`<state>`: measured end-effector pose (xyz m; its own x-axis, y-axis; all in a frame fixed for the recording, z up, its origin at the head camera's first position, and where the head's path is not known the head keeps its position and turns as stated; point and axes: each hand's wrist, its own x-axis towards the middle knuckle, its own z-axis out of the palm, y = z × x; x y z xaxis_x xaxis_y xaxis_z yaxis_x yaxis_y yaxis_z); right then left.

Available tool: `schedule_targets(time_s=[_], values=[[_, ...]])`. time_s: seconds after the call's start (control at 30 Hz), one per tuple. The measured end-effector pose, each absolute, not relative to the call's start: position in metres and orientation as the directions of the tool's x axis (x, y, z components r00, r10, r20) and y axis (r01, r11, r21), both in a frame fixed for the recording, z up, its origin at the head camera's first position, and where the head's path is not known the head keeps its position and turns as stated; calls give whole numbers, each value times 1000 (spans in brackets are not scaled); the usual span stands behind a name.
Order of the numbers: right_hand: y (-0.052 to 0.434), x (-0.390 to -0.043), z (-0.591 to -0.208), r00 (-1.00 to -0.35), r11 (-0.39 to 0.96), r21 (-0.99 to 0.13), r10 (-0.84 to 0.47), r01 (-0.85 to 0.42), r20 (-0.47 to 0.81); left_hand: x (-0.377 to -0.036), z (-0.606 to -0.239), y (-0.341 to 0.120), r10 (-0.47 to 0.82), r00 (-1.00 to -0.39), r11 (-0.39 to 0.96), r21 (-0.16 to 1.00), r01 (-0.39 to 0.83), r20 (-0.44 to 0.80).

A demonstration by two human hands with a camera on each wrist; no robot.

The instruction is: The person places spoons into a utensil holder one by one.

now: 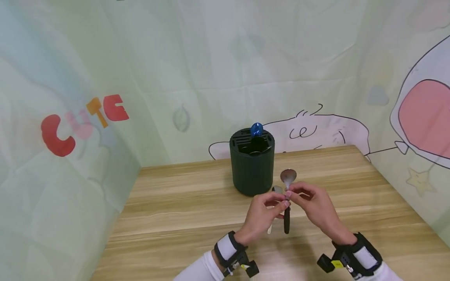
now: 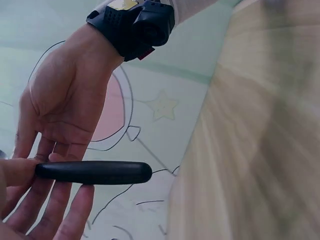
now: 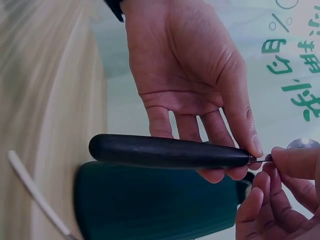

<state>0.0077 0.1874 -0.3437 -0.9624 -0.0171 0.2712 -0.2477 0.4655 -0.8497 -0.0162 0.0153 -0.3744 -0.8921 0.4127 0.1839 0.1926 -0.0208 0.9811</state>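
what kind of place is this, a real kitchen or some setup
Most likely a staged recording booth, not a kitchen: printed cartoon cloth hangs on every side of a bare wooden table that carries only a dark cutlery holder, and both hands wear wrist cameras while holding black-handled spoons.

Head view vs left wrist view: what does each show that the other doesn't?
Only the head view shows the dark green holder on the wooden table, a blue-topped utensil standing in it, the held spoon's metal bowl, a second, white-handled utensil, and the left hand.

Only the left wrist view shows the right hand's palm from below and the black handle's rounded end close up.

Both show the right hand pinching the black-handled spoon and its wrist strap.
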Motion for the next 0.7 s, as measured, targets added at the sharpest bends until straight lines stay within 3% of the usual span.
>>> schedule_targets(time_s=[0.23,0.7], values=[[180,-12,-315,-924,411,-831,-96,-375,370,-35,-341,1,411,-872,49,948,314,268],[169,-48,-243,-838,363,-763,-116,-535,533,-72,-261,-9,388,-800,58,854,516,457]])
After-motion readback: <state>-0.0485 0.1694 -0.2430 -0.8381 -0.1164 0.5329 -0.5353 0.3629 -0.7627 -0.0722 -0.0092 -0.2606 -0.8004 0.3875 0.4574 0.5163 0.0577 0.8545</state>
